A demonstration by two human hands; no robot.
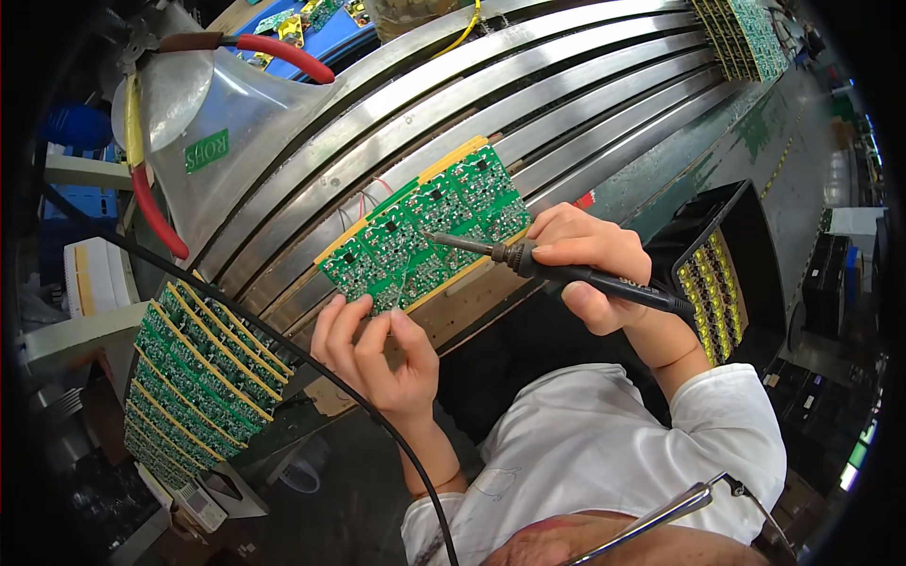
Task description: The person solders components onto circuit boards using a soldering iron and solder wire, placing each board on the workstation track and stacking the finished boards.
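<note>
A panel of green circuit boards point(472, 212) with tan edge strips lies across the metal rails in front of me. My right hand point(599, 259) is closed around the black handle of a soldering iron point(543, 269). The iron's tip points left and sits at the middle of the panel; whether it touches a joint I cannot tell. At the panel's near left edge is my left hand point(382, 358), with thumb and forefinger pinched together. A thin pale strand, which looks like solder wire point(403, 285), runs up from that pinch over the boards.
Stacked green board panels stand at the left point(203, 377) and far right point(741, 38). A black bin point(746, 212) at the right holds boards with yellow parts. A black cable point(311, 363) crosses the near left. Red-handled pliers point(283, 55) lie far left, beside a blue tray point(326, 42).
</note>
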